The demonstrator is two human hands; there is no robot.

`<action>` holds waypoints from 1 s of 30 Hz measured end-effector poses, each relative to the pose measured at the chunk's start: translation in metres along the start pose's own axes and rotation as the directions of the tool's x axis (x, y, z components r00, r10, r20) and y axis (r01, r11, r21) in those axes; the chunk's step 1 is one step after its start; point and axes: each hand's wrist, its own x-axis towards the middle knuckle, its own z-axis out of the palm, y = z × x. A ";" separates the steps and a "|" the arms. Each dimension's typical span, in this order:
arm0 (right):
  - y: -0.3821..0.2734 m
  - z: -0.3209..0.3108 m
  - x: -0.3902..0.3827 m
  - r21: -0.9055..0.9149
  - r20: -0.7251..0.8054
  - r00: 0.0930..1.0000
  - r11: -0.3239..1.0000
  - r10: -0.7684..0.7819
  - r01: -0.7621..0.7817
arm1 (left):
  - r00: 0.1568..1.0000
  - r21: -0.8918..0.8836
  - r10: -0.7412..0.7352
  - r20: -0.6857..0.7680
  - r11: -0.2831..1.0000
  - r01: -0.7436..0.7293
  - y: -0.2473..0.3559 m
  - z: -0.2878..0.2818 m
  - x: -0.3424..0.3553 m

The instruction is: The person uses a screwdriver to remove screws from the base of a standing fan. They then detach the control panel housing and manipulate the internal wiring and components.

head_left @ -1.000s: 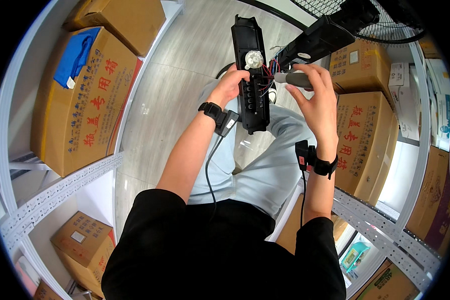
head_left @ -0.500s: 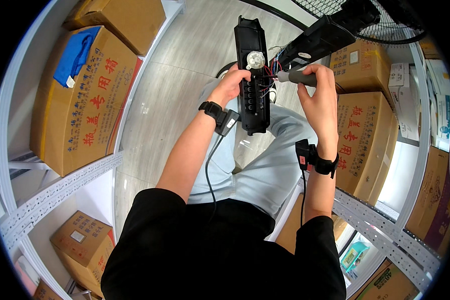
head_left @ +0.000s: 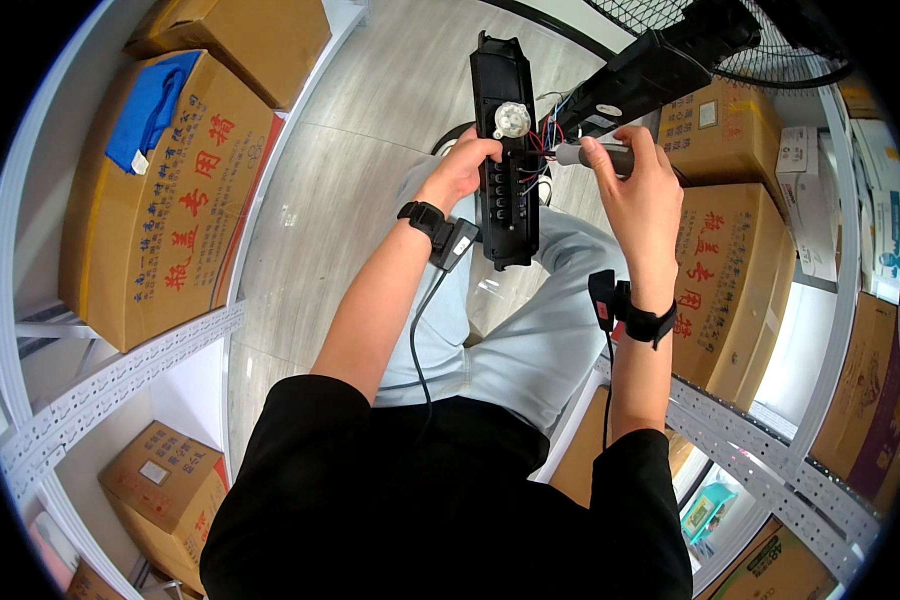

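My left hand point(head_left: 462, 168) grips the left edge of a long black plastic housing panel point(head_left: 506, 150), held upright in front of me. The panel's inner side faces me, with a round white part near its top and coloured wires point(head_left: 542, 150) running off its right side. My right hand point(head_left: 638, 190) is closed around a grey-handled tool point(head_left: 582, 155) whose tip points left at the wires. A second long black housing piece point(head_left: 650, 70) stretches up and right behind my right hand. Both wrists wear black bands with small devices.
Metal shelving with cardboard boxes point(head_left: 160, 200) stands on my left, a blue cloth point(head_left: 150, 110) lying on the big box. More boxes point(head_left: 725, 280) fill shelves on my right. A black wire fan grille point(head_left: 760, 50) is at the top right. Grey wood-look floor point(head_left: 350, 200) lies below my knees.
My right hand has shifted its hold on the grey-handled tool, bringing it closer to the wires. The black panel has tilted slightly; my left hand keeps its hold.
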 end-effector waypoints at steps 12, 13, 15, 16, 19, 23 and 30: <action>0.004 0.001 0.002 -0.126 0.047 0.994 0.988 0.094 -0.087 | 1.000 -0.013 0.001 0.029 1.000 -0.001 -0.002 -0.005 0.002; 0.005 -0.001 0.002 -0.026 0.038 0.999 1.000 0.002 -0.001 | 1.000 -0.013 0.008 0.023 1.000 -0.007 -0.002 -0.005 0.003; 0.006 -0.003 0.000 0.172 -0.006 0.984 0.969 -0.177 0.176 | 1.000 -0.014 0.020 0.011 1.000 -0.020 -0.004 -0.003 0.004; 0.005 -0.003 0.000 0.193 -0.038 0.980 0.961 -0.196 0.200 | 1.000 -0.022 0.012 0.006 1.000 -0.012 -0.003 -0.003 0.004; 0.001 -0.003 -0.001 0.132 -0.037 0.990 0.982 -0.134 0.138 | 1.000 -0.033 -0.010 -0.005 0.999 0.010 -0.001 0.002 0.001; -0.004 -0.008 0.003 0.010 0.116 0.993 1.000 0.007 -0.009 | 1.000 0.016 0.030 0.007 0.999 -0.030 -0.006 -0.008 0.005; -0.014 -0.010 -0.001 -0.093 0.052 0.997 0.994 0.056 -0.051 | 0.999 0.043 0.036 -0.010 0.998 -0.036 -0.006 -0.011 0.007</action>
